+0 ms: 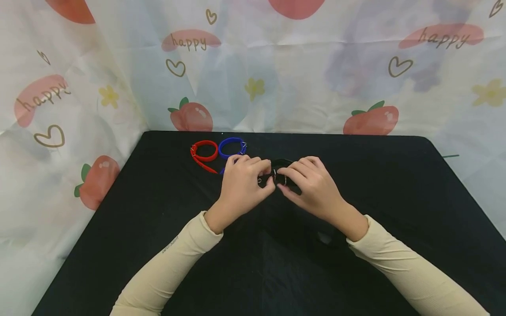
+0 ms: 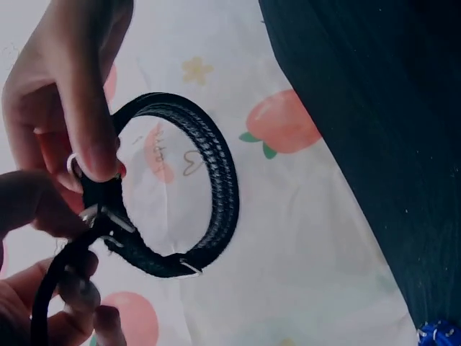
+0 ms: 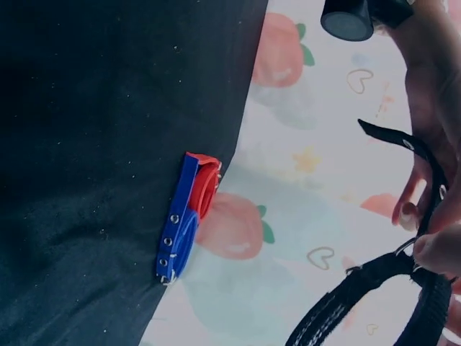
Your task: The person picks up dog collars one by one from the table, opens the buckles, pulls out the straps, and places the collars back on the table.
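Long cream sleeves (image 1: pixel 407 265), dark lettering (image 1: pixel 171 245) on the left, black cylindrical wrist device (image 3: pixel 348 21)

Printed backdrop (image 1: pixel 292 87) is reading "happy" three times in the head view: on a left-hand pink oval (image 1: pixel 38 97), slanting upward; on a middle pink oval (image 1: pixel 191 40), upper left of centre; on a right-hand pink oval (image 1: pixel 442 36), upper right. Dark lettering (image 1: pixel 171 245) is running along the left sleeve (image 1: pixel 170 263), lower left (too small to read). Backdrop script is also appearing in both wrist views, staying illegible there.
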A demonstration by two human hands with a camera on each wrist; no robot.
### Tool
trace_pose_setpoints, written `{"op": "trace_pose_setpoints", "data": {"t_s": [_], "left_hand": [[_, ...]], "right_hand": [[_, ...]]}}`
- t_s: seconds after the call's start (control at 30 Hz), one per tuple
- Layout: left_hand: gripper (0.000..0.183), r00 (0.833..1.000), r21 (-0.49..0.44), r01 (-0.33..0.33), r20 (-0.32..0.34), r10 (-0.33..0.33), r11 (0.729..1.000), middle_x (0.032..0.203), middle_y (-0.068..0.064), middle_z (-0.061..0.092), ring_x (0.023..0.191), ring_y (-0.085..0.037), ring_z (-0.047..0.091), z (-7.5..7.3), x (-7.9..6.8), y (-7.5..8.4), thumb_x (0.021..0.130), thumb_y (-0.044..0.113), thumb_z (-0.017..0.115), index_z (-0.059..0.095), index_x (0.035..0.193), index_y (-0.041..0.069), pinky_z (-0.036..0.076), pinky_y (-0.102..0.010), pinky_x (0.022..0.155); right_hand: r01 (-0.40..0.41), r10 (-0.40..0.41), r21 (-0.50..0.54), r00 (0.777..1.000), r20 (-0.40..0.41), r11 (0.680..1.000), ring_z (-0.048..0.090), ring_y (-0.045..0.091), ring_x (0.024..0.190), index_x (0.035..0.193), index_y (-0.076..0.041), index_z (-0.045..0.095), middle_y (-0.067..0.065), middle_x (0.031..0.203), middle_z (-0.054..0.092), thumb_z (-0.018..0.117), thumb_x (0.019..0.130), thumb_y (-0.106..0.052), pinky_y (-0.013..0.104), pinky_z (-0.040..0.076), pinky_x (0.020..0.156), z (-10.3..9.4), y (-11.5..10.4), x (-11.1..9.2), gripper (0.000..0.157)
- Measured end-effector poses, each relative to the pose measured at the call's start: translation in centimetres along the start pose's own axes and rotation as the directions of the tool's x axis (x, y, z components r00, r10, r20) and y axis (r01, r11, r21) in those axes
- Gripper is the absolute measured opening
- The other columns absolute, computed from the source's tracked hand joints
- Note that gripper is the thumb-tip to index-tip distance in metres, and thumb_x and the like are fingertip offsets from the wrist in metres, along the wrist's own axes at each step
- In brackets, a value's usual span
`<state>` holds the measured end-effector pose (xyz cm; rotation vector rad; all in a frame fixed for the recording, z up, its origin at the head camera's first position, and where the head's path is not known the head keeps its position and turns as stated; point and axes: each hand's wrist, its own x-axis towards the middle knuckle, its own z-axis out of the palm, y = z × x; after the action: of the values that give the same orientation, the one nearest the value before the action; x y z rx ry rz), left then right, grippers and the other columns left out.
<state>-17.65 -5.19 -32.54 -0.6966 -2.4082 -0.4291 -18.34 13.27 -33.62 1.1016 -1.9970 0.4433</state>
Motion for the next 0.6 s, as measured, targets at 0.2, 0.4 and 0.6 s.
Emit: {"op": "trace_pose_setpoints", "data": {"t_s": [0.2, 0.4, 0.6], "left_hand": [[0.012, 0.996, 0.073, 0.042, -0.083, -0.036, 0.996, 0.064, 0.004, 0.060, 0.068, -0.016, 0.054, 0.58, 0.00, 0.06, 0.075, 0.020, 0.070, 0.060, 0.069, 0.017, 0.044, -0.046, 0.091], [0.010, 0.994, 0.101, -0.033, -0.101, 0.043, 0.994, 0.071, 0.004, 0.062, 0.072, -0.016, 0.057, 0.60, -0.17, -0.25, 0.079, 0.024, 0.070, 0.064, 0.076, 0.017, 0.042, -0.045, 0.093], [0.013, 0.981, 0.107, -0.143, -0.114, 0.155, 0.984, 0.073, 0.005, 0.063, 0.075, -0.014, 0.059, 0.15, -0.23, -0.31, 0.078, 0.027, 0.072, 0.065, 0.077, 0.016, 0.042, -0.045, 0.095]], "right_hand": [[-0.052, 0.052, 0.000, 0.997, 0.058, 0.999, 0.055, 0.024, 0.070, 0.089, -0.001, 0.067, 0.008, 0.076, 0.065, 0.082, 0.065, -0.008, 0.043, 0.047, 0.076, 0.23, -0.30, 0.32, 0.029], [-0.099, 0.099, -0.004, 0.993, 0.057, 0.995, 0.055, 0.023, 0.068, 0.086, -0.001, 0.068, 0.008, 0.073, 0.064, 0.083, 0.065, -0.008, 0.043, 0.047, 0.076, -0.12, -0.46, 0.30, 0.027], [-0.119, 0.119, -0.006, 0.992, 0.049, 0.993, 0.052, 0.023, 0.067, 0.084, -0.002, 0.069, 0.008, 0.072, 0.063, 0.082, 0.065, -0.008, 0.042, 0.047, 0.075, -0.36, -0.35, 0.21, 0.023]]}}
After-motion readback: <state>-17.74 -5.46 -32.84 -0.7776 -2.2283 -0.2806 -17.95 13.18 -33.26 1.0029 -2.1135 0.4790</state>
